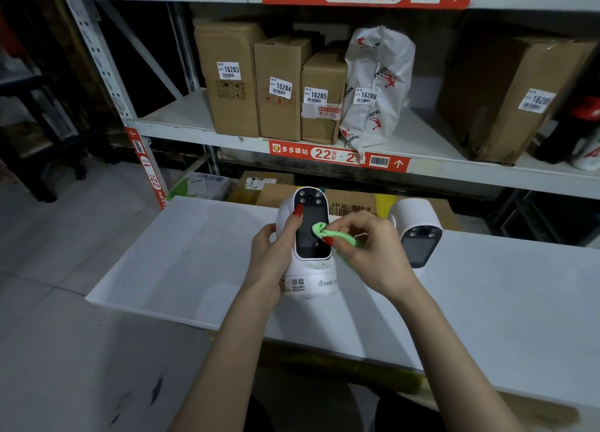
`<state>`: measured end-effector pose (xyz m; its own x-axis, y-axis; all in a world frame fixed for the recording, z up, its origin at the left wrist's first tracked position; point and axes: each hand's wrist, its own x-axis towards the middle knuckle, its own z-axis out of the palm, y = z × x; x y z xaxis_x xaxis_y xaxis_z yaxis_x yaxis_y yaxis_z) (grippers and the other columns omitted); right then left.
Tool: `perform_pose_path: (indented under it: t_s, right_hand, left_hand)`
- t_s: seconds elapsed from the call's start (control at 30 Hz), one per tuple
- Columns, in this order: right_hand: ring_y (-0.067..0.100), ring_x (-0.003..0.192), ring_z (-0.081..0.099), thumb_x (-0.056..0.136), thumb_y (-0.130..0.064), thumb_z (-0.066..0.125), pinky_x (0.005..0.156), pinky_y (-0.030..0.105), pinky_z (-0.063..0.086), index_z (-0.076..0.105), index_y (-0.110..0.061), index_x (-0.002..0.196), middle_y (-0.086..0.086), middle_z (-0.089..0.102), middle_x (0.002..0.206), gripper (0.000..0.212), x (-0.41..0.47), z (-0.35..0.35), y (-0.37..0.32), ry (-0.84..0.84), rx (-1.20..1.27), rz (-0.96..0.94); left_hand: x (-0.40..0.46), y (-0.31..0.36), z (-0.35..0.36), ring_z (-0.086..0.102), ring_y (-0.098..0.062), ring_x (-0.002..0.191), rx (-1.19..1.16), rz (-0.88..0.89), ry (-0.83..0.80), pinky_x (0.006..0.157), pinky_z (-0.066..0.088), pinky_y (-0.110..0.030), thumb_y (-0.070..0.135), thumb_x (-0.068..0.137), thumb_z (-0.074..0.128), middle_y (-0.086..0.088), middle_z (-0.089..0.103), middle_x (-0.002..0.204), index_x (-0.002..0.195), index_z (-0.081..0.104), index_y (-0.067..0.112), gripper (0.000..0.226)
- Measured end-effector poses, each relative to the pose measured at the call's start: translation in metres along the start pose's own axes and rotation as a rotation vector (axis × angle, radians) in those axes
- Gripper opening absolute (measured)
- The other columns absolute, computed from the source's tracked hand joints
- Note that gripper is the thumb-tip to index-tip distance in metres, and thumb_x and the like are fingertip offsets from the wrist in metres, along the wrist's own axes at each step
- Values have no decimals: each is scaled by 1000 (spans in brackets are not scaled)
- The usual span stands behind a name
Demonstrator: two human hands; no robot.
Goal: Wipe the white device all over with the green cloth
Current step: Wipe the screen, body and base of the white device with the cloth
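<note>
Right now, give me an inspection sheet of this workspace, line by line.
Surface: white table, device standing on it.
Job's things: white device upright; green cloth bunched against its dark screen.
Clutter: second white device to the right.
Hands: left hand grips the white device's side; right hand pinches the green cloth.
Cables: nothing seen.
Surroundings: shelf behind with labelled cardboard boxes and a white bag.
</note>
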<state>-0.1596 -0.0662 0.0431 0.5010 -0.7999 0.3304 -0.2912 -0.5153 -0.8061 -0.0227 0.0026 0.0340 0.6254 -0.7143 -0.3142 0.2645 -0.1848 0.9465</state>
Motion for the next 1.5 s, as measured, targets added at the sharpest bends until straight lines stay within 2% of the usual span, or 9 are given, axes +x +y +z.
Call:
perform_pose_path:
  t_s: [0.17, 0.27, 0.47, 0.67, 0.77, 0.93, 1.1, 1.37, 1.5]
  right_hand:
    - [-8, 76, 55, 80, -6, 73, 66, 3, 37, 66, -27, 81, 1, 65, 89, 22, 0, 3, -2, 130, -17, -18]
    - [-3, 78, 55, 80, -2, 71, 67, 4, 38, 70, -20, 84, 3, 63, 88, 19, -2, 3, -5, 44, 14, -17]
    - [8, 73, 56, 79, -5, 74, 68, 23, 46, 74, -21, 85, 6, 64, 85, 17, -4, 4, -4, -126, 8, -23]
    - [3, 82, 55, 82, -1, 68, 66, 9, 40, 72, -18, 90, 3, 61, 90, 19, -3, 8, -5, 9, -6, -27]
    - [9, 79, 56, 82, -3, 70, 69, 21, 47, 73, -19, 90, 4, 61, 88, 19, -5, 10, -9, -68, 12, -66]
    - [15, 82, 62, 81, -3, 72, 75, 38, 53, 74, -21, 89, 1, 64, 90, 20, -6, 9, -11, -161, 22, -95]
    - [11, 82, 57, 83, -3, 68, 74, 33, 50, 72, -19, 93, 2, 60, 90, 20, -5, 11, -12, -29, -9, -83]
    - [12, 80, 61, 81, -1, 71, 70, 24, 51, 75, -17, 91, -4, 63, 88, 20, -6, 3, -14, -267, -9, -66]
    - [12, 82, 60, 80, -1, 71, 74, 24, 49, 74, -20, 89, 2, 63, 90, 21, -3, 2, -8, -154, -71, -59]
  left_hand:
    - [-2, 0, 1, 72, -22, 84, -19, -1, 7, 55, 53, -27, 53, 89, 61, -8, 72, 106, 126, 56, 17, 52]
    - [-2, 1, 1, 72, -21, 80, -32, -5, 14, 53, 53, -26, 53, 89, 61, -8, 72, 105, 127, 54, 16, 53]
    - [0, 1, -1, 72, -23, 83, -33, -12, 39, 55, 55, -27, 56, 87, 62, -8, 70, 108, 130, 50, 20, 57]
    - [-3, 3, 1, 71, -22, 85, -75, -12, 19, 61, 57, -32, 54, 86, 65, -7, 69, 107, 128, 49, 21, 56]
    - [-3, 3, 2, 71, -24, 87, -78, -10, 7, 69, 59, -35, 52, 85, 68, -7, 69, 107, 127, 49, 20, 56]
    - [-4, 2, 1, 71, -21, 86, -76, 22, 7, 65, 56, -31, 47, 86, 69, -4, 68, 103, 125, 50, 20, 52]
    - [-5, 3, 3, 72, -22, 88, -89, 15, -11, 67, 58, -32, 46, 84, 72, -7, 70, 107, 125, 52, 18, 54]
    - [-3, 2, 0, 70, -24, 90, -77, 21, 16, 71, 59, -35, 47, 86, 68, -8, 67, 110, 126, 49, 21, 51]
    - [-2, 3, 0, 70, -23, 89, -74, -3, 35, 68, 58, -34, 48, 87, 66, -6, 67, 110, 129, 48, 22, 52]
